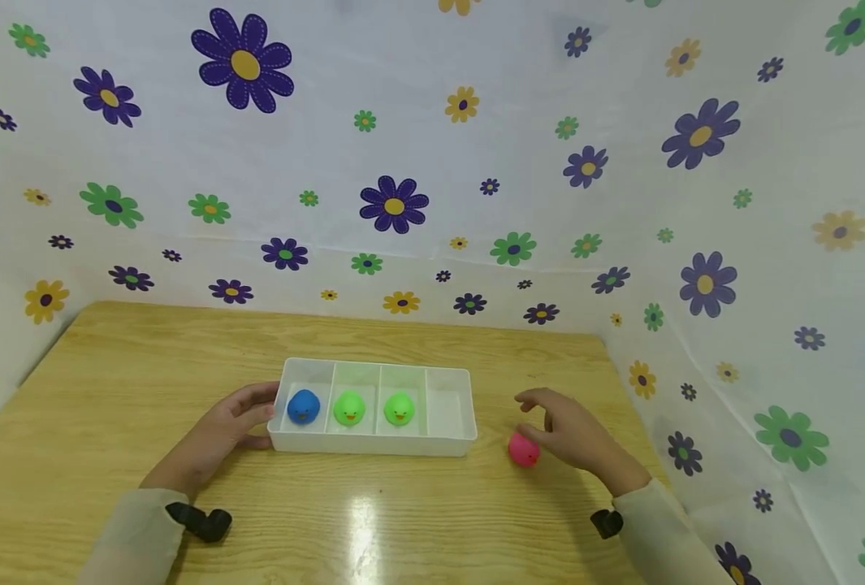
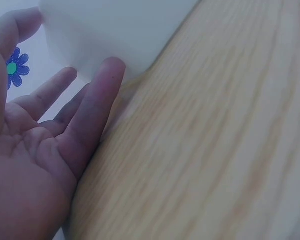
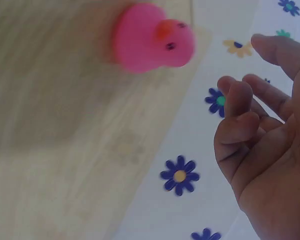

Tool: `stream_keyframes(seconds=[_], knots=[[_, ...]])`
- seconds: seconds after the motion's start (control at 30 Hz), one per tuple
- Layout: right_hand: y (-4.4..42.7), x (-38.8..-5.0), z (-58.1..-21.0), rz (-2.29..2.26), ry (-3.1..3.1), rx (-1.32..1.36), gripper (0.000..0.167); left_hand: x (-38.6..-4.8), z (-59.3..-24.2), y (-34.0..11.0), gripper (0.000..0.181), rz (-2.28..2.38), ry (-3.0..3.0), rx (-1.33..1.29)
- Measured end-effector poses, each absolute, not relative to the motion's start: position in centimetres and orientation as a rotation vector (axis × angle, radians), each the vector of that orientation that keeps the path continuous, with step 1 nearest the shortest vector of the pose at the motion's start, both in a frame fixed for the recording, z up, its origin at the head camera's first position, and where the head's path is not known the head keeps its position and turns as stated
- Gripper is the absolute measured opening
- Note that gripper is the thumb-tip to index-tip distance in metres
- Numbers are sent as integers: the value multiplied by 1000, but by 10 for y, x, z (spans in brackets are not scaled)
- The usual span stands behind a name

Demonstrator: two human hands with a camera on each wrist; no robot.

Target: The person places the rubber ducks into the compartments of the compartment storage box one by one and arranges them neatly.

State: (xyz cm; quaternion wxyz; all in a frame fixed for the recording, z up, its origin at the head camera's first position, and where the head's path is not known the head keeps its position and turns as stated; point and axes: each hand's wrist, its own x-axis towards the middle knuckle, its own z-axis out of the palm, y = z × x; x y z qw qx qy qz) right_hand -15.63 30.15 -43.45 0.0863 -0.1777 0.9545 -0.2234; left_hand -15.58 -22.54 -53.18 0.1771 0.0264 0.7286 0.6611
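A white divided box (image 1: 370,444) lies on the table, with a blue rubber duck (image 1: 304,406) in its leftmost compartment. Two green rubber ducks, one left (image 1: 348,408) and one right (image 1: 399,409), sit singly in the two middle compartments; the rightmost holds nothing. At the box's left end, my left hand (image 1: 216,431) touches the wall with outstretched fingertips, also seen in the left wrist view. My right hand (image 1: 574,435) hovers by a pink rubber duck (image 1: 524,449), fingers loosely bent and holding nothing. The right wrist view shows a gap between that hand and the duck.
The wooden table (image 1: 278,520) runs back to a white flower-patterned cloth (image 1: 315,154) behind it. More of this cloth hangs along the right side, close to my right forearm. A dark band with a small device (image 1: 209,524) is on my left wrist.
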Motion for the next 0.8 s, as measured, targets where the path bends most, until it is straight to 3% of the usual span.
stream_keyframes(seconds=[0.3, 0.8], knots=[[331, -137, -456, -798, 2735, -541, 34, -154, -530, -223, 67, 1877, 2071, 67], [327, -139, -463, -747, 2747, -534, 20, -154, -531, -222, 69, 1871, 2074, 54]])
